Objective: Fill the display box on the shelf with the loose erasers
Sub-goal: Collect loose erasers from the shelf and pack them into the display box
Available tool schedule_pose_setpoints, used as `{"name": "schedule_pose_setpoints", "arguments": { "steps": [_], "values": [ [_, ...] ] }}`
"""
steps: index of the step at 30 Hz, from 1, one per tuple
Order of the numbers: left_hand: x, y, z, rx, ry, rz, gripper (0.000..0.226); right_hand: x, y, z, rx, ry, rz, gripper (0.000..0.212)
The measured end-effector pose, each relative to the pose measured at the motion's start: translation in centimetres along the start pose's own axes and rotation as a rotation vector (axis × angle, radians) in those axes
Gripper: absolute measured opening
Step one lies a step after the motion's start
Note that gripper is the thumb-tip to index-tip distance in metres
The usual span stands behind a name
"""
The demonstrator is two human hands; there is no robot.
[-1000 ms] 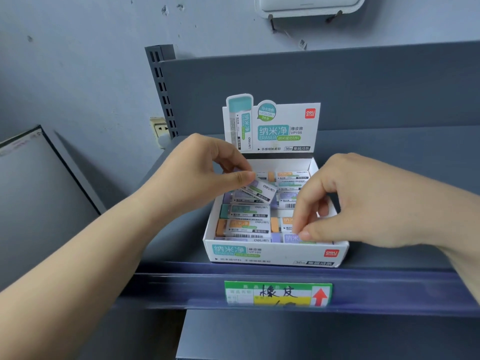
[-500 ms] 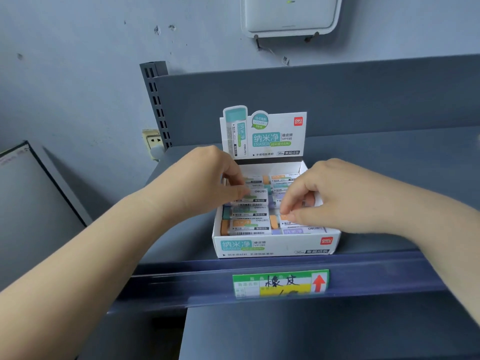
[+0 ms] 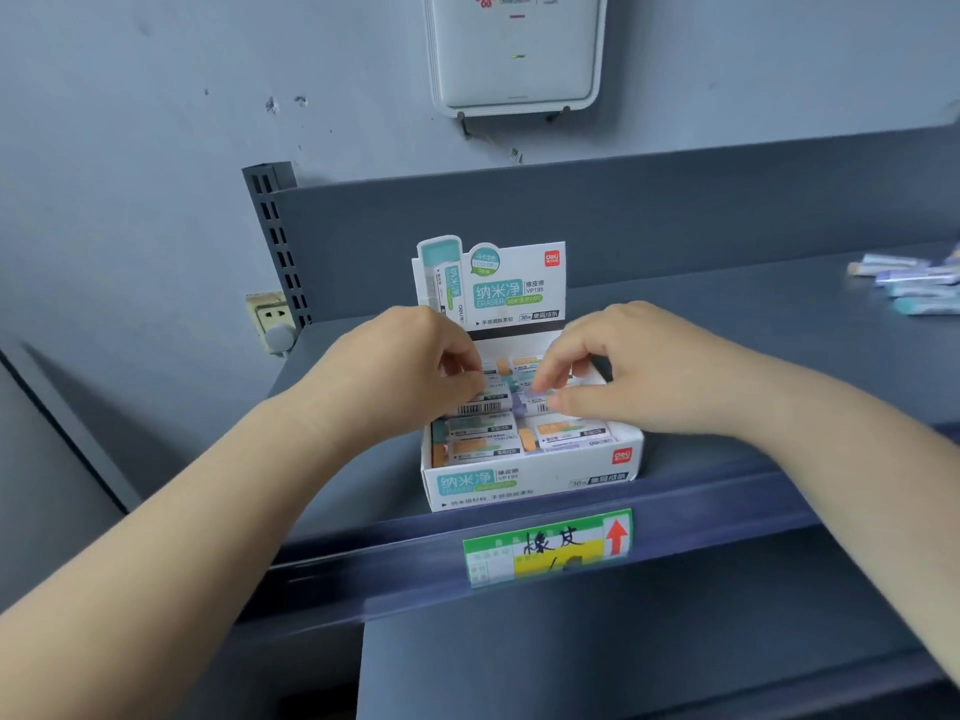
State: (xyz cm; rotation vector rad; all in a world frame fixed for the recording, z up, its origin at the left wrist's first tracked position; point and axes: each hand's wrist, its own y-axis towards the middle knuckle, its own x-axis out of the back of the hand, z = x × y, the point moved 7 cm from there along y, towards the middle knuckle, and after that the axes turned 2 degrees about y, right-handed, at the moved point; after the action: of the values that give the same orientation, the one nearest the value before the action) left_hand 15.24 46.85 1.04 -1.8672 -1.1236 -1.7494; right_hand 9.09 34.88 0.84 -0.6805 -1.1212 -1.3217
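Note:
A white display box [image 3: 530,483] with a raised header card stands on the dark shelf [image 3: 727,314], and several wrapped erasers lie in rows inside it. My left hand [image 3: 410,371] hovers over the box's left half and pinches an eraser [image 3: 480,405] with a barcode label. Over the right half, my right hand [image 3: 618,371] pinches a purple-ended eraser [image 3: 535,402] at the middle of the box. More loose erasers [image 3: 909,283] lie in a small heap at the shelf's far right.
A green and yellow price tag [image 3: 548,545] with a red arrow is clipped to the shelf's front rail. A white router [image 3: 517,49] hangs on the wall above. A wall socket [image 3: 272,319] sits left of the slotted shelf upright [image 3: 275,236].
The view has tilted up and pulled back, bringing the loose erasers at the right into sight. My right hand moved from the box's front edge to its middle; my left hand lowered its eraser.

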Motion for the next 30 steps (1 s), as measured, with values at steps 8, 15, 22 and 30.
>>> {"name": "schedule_pose_setpoints", "arguments": {
  "steps": [8, 15, 22, 30],
  "values": [
    [2.1, 1.6, -6.6, -0.082, 0.023, -0.194, 0.014, 6.2, -3.9, -3.3, 0.012, -0.017, -0.320, 0.008],
    [-0.3, 5.3, -18.2, -0.214, 0.193, -0.312, 0.017, 10.7, -10.0, -10.6, -0.072, -0.380, -0.433, 0.012],
    [-5.4, 9.0, -30.6, -0.333, 0.163, -0.261, 0.029, 15.4, -18.7, -20.4, -0.231, -0.445, -0.421, 0.013],
    [-10.0, 13.8, -40.1, -0.364, 0.093, -0.136, 0.025, 19.5, -26.0, -30.2, -0.430, -0.332, -0.403, 0.008]
  ]
}}
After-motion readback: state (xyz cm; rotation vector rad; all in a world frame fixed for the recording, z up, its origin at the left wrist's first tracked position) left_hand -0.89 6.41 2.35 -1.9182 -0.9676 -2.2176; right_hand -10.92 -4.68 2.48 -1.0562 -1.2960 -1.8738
